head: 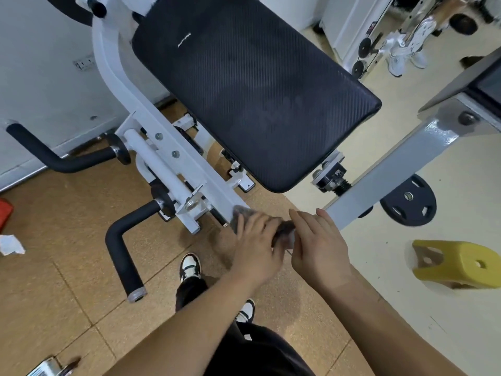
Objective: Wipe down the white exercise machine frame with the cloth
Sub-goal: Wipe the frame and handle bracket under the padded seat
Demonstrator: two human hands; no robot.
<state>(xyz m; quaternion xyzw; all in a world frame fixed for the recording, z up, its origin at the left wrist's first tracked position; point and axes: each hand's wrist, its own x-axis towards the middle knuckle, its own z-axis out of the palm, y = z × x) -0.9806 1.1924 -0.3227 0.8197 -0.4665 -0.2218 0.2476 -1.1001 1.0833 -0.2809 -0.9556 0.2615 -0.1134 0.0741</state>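
The white exercise machine frame (165,147) runs from the upper left down to the middle, under a black padded seat (254,88). A dark grey cloth (284,230) is bunched at the frame's near end. My left hand (257,245) grips the cloth from the left, fingers curled over it. My right hand (317,245) holds the cloth's right side with its fingers closed around it. Most of the cloth is hidden between the two hands.
Black foam handles (122,256) stick out at the lower left. A grey steel beam (390,175) crosses on the right, with a black weight plate (408,200) on the floor behind it. A yellow stool (458,263) lies at right. My shoes (189,267) stand below.
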